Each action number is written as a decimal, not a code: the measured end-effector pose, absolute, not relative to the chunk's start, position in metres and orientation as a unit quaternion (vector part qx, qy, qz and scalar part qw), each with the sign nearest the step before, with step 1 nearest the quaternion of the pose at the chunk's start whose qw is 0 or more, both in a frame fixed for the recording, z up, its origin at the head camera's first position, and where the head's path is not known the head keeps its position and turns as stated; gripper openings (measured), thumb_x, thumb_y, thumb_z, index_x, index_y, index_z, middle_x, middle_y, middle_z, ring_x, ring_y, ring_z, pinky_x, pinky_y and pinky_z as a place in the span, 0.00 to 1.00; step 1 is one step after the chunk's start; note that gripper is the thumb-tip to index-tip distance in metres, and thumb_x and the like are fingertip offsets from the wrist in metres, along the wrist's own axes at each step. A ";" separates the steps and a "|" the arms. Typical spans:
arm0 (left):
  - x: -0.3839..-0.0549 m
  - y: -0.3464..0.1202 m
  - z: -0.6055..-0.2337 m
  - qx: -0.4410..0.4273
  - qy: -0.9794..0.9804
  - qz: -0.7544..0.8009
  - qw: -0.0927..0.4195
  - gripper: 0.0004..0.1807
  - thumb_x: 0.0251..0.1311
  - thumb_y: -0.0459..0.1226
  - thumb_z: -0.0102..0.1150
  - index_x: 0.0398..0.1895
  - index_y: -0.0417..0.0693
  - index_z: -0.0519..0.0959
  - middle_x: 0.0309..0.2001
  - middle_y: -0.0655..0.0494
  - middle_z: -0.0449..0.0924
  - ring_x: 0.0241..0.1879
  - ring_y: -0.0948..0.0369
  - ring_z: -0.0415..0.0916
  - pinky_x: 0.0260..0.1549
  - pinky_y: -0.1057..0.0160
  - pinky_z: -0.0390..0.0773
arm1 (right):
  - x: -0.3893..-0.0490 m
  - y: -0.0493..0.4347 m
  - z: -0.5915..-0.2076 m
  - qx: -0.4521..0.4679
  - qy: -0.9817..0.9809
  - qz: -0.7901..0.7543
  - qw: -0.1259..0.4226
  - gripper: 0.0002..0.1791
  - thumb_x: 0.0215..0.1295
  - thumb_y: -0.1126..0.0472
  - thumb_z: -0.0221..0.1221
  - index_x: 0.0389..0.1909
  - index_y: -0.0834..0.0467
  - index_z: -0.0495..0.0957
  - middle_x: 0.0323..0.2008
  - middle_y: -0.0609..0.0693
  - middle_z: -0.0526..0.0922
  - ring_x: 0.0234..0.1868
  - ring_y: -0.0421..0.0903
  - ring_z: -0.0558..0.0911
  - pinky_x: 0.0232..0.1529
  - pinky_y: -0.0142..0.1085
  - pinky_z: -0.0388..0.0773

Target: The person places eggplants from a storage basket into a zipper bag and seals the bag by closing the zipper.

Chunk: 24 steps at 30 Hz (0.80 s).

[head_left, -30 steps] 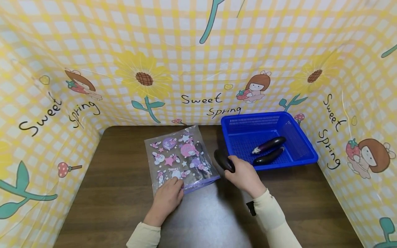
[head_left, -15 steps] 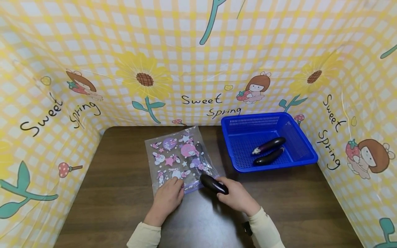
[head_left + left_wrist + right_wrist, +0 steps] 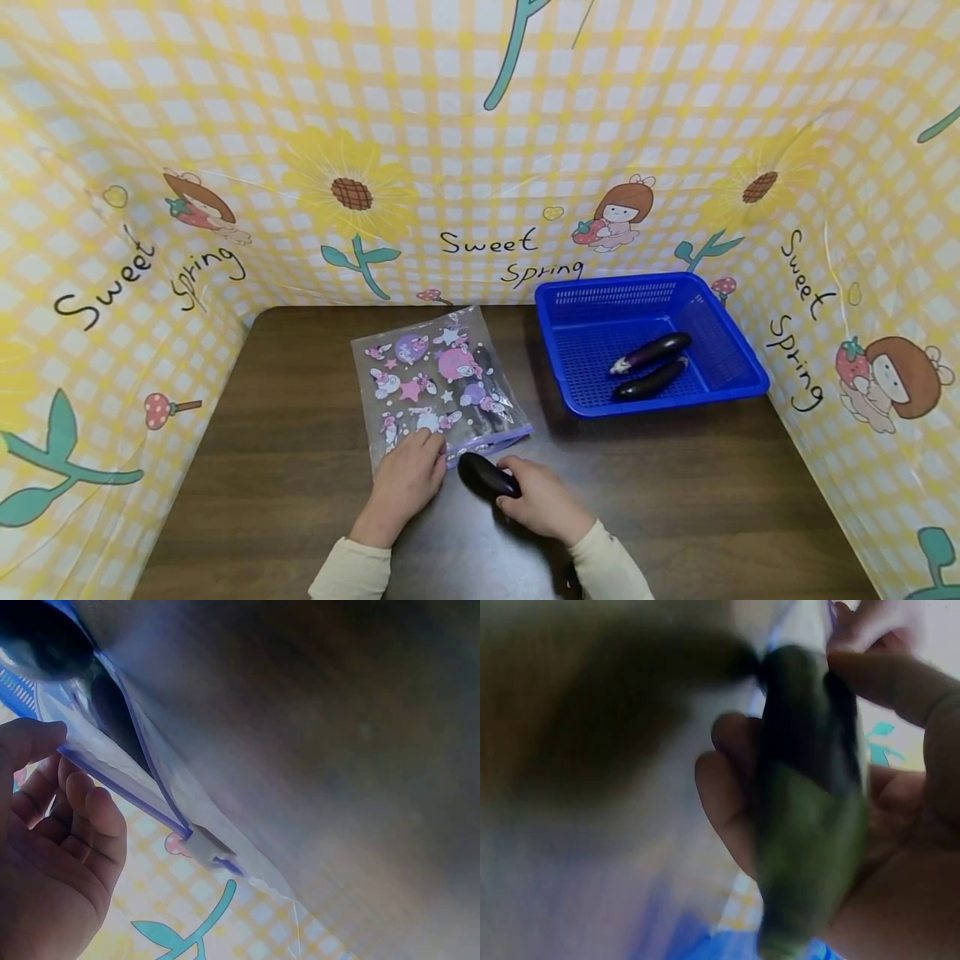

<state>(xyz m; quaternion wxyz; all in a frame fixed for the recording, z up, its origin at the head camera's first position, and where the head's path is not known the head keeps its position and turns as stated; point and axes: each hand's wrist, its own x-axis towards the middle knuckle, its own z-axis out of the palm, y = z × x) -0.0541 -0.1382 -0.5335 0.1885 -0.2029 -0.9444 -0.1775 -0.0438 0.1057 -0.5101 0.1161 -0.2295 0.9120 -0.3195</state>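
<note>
My right hand (image 3: 543, 498) grips a dark purple eggplant (image 3: 480, 473) by its stem end, the green cap (image 3: 810, 825) showing in the right wrist view. The eggplant's rounded tip is at the near edge of a clear zip bag (image 3: 408, 389) printed with pink and purple cartoons. My left hand (image 3: 408, 475) pinches the bag's purple-edged rim (image 3: 112, 778) between thumb and fingers. In the left wrist view the bag's mouth gapes, with a dark, glossy eggplant (image 3: 116, 712) inside. The white slider (image 3: 206, 847) sits at one end of the zip.
A blue plastic basket (image 3: 558, 367) stands at the back right, holding two eggplants (image 3: 651, 353). The brown wooden table (image 3: 262, 433) is enclosed by a yellow checked cloth (image 3: 480, 167) at the back and sides.
My right hand has carried the eggplant from beside the basket leftward and toward me, to the bag's mouth. My left hand has stayed on the bag's edge.
</note>
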 end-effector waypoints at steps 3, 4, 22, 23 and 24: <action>-0.054 -0.138 -0.534 -0.202 -0.944 -0.177 0.189 0.10 0.53 0.32 0.69 0.28 0.48 0.74 0.26 0.57 0.68 0.26 0.55 0.70 0.22 0.55 0.73 | -0.042 0.094 -0.515 -0.218 0.921 -0.308 0.095 0.21 0.57 0.57 0.70 0.49 0.60 0.78 0.39 0.49 0.83 0.36 0.43 0.79 0.39 0.41 0.76; -0.054 -0.138 -0.534 -0.202 -0.945 -0.178 0.188 0.10 0.54 0.32 0.69 0.28 0.48 0.74 0.26 0.57 0.68 0.26 0.55 0.70 0.22 0.55 0.73 | -0.042 0.091 -0.517 -0.215 0.925 -0.301 0.086 0.21 0.57 0.56 0.70 0.48 0.60 0.78 0.37 0.49 0.83 0.34 0.43 0.79 0.38 0.41 0.76; -0.054 -0.138 -0.532 -0.197 -0.948 -0.187 0.165 0.09 0.56 0.33 0.68 0.29 0.51 0.75 0.27 0.59 0.68 0.26 0.58 0.69 0.22 0.57 0.72 | -0.053 0.072 -0.529 -0.149 0.965 -0.215 -0.017 0.28 0.57 0.39 0.69 0.34 0.61 0.75 0.23 0.53 0.79 0.21 0.50 0.78 0.20 0.44 0.70; -0.054 -0.138 -0.532 -0.197 -0.948 -0.188 0.166 0.10 0.56 0.33 0.68 0.29 0.51 0.75 0.27 0.59 0.68 0.26 0.58 0.69 0.22 0.57 0.72 | -0.052 0.074 -0.527 -0.149 0.965 -0.216 -0.009 0.28 0.56 0.40 0.71 0.35 0.61 0.76 0.24 0.53 0.79 0.21 0.50 0.78 0.20 0.44 0.71; -0.054 -0.138 -0.532 -0.197 -0.947 -0.189 0.167 0.10 0.55 0.33 0.68 0.29 0.51 0.75 0.27 0.59 0.68 0.26 0.58 0.69 0.21 0.57 0.72 | -0.051 0.076 -0.526 -0.150 0.965 -0.216 -0.001 0.28 0.55 0.41 0.72 0.36 0.62 0.76 0.24 0.54 0.79 0.22 0.51 0.78 0.21 0.45 0.72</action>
